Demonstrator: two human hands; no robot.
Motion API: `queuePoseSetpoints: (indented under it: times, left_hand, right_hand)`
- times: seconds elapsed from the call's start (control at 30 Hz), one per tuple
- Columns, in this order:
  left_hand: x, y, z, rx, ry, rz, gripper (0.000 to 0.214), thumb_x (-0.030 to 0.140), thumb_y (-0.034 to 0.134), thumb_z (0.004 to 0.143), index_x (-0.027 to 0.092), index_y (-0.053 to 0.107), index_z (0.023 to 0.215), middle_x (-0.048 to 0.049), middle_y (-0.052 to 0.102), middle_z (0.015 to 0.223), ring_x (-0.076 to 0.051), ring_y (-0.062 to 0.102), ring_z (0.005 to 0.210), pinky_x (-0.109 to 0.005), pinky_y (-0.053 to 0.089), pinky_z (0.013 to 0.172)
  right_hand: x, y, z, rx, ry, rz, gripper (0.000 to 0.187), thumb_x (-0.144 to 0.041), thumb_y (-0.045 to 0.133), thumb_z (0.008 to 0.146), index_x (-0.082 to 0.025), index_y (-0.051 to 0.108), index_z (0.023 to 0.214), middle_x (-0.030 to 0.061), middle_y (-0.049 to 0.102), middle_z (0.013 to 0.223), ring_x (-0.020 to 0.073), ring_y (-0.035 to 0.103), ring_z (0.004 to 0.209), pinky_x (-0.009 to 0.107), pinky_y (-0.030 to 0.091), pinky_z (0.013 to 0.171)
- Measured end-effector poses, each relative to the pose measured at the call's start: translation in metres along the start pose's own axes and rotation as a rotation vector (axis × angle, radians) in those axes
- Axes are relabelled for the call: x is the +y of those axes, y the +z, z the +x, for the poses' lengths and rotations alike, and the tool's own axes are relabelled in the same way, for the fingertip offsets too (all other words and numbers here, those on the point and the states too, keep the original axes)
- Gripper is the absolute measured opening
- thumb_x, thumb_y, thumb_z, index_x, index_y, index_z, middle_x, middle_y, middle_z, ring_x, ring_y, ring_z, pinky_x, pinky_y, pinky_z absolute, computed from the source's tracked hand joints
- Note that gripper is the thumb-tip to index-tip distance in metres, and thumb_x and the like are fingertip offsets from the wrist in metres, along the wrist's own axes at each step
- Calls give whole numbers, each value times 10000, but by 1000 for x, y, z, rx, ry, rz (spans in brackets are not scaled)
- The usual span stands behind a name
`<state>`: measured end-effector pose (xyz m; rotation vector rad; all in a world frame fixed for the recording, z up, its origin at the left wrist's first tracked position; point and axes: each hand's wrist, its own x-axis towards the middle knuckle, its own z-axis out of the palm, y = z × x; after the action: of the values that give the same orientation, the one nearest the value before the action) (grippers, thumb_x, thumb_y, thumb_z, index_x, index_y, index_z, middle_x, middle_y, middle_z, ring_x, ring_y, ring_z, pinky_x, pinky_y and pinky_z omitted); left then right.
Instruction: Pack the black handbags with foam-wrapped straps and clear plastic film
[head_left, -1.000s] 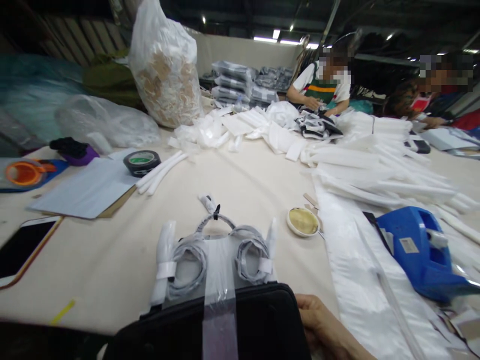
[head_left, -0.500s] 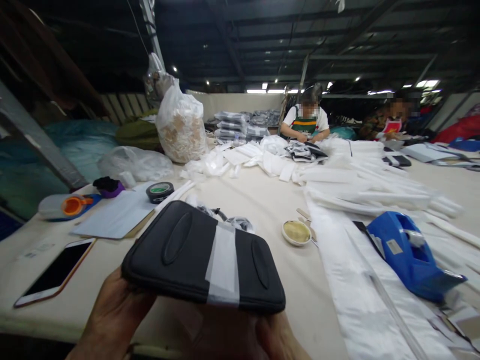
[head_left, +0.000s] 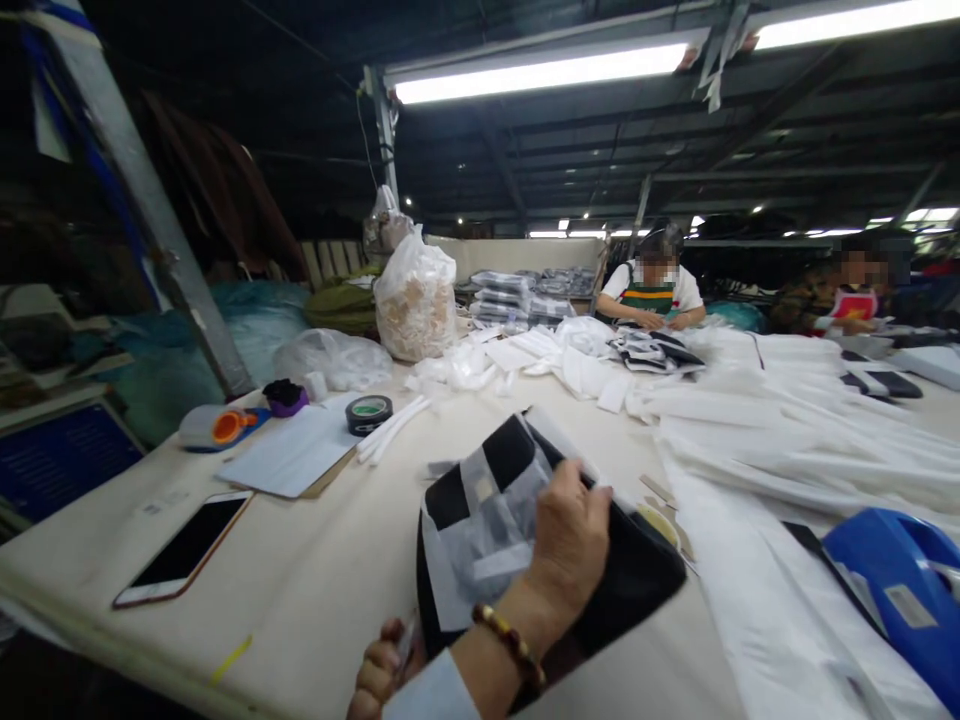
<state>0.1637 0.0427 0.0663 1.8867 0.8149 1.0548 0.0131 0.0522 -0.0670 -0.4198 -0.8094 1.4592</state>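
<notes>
A flat black case is tilted above the table in front of me. A pale band crosses it, and crinkled translucent plastic lies over its visible face. Wearing a beaded bracelet, my left hand reaches across the case with its fingers closed on the upper edge. Lower down, my right hand is curled at the case's near-left edge, partly hidden behind the left forearm. A small shiny piece shows beside its fingers, too unclear to name.
Left on the table lie a phone, paper sheets, black tape and an orange-cored roll. A blue tape dispenser and white sheeting occupy the right. Two people work across the table.
The case has turned and tilted, showing a plastic-covered face instead of its banded black side with oval marks. My left hand has moved onto its upper edge. The view has swung left and up.
</notes>
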Motion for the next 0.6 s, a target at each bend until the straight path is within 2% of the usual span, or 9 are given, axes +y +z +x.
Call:
queuePoseSetpoints:
  times: [0.03,0.1,0.17,0.23,0.27,0.33,0.47,0.53,0.6]
  left_hand:
    - [-6,15,-13,-103,51,73,128,144,498,806,130,542,925,-66,600,795,-198,583,771,-290,455,691]
    - [-21,39,-41,-322,152,208,149,71,511,743,102,558,881,-124,614,852,-236,593,778,-308,466,650]
    - [-38,53,-64,-494,227,320,206,34,520,677,74,561,876,-151,615,835,-239,590,654,-296,439,520]
    - [-52,57,-78,-581,294,399,254,45,496,695,74,535,945,-151,603,873,-228,578,612,-279,397,455]
    - [-57,56,-81,-600,322,428,249,57,472,725,83,518,968,-142,594,890,-222,575,614,-273,381,441]
    - [-63,52,-81,-611,367,473,203,81,422,782,102,494,971,-119,577,893,-212,568,634,-267,356,429]
    - [-63,45,-76,-599,455,523,178,125,422,807,102,469,977,-96,546,879,-194,546,655,-269,293,397]
    - [-62,43,-77,-588,496,534,181,118,442,785,96,473,962,-89,528,868,-191,543,694,-267,258,381]
    - [-61,42,-80,-570,562,559,180,113,478,751,87,487,929,-87,510,854,-188,540,740,-256,229,364]
  right_hand:
    - [2,3,0,31,11,65,647,-843,354,659,-217,517,646,-124,223,418,53,176,275,207,252,299]
    - [1,9,-2,138,101,272,674,-904,372,539,-239,484,561,-127,162,409,55,98,269,200,150,279]
    - [-6,14,-5,243,276,552,708,-897,288,604,-226,492,507,-111,202,393,53,94,272,187,90,288]
    - [-14,18,-7,277,425,762,839,-824,1,716,-205,506,457,-93,213,362,50,69,261,186,55,286]
    - [-18,20,-7,258,465,820,906,-757,-131,736,-194,514,440,-85,217,351,46,62,253,184,50,282]
    - [-23,23,-5,200,474,874,979,-675,-238,745,-176,545,437,-69,248,346,38,81,238,176,52,276]
    - [-25,26,-4,115,481,860,987,-661,-201,781,-164,609,514,-42,335,373,47,238,242,171,135,284]
    - [-24,26,-8,96,556,767,978,-625,-197,810,-159,627,567,-27,383,389,64,322,259,183,198,301]
    - [-21,24,-14,74,657,625,930,-601,-144,855,-150,634,615,-13,436,406,70,339,256,189,210,300]
